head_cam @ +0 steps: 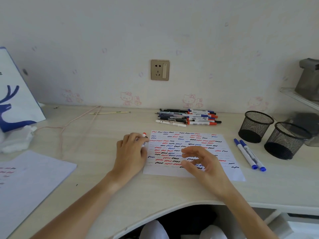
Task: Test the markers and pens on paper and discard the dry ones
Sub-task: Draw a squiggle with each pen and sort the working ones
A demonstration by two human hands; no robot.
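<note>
A white test sheet (222,145) covered in red, blue and black squiggles lies in the middle of the desk. My left hand (131,152) rests at the sheet's left edge with its fingers curled round a red-capped marker (144,135). My right hand (202,161) hovers over the sheet, fingers loosely spread, holding nothing. A pile of several pens and markers (188,118) lies beyond the sheet near the wall. Two blue-capped markers (248,154) lie side by side to the right of the sheet.
Two black mesh pen cups (255,125) (286,140) stand at the right. Another sheet with marks (31,178) lies at the left front. A white bag with a blue deer (15,94) and crumpled tissue (15,140) sit at the far left. A cord (76,121) runs across the desk.
</note>
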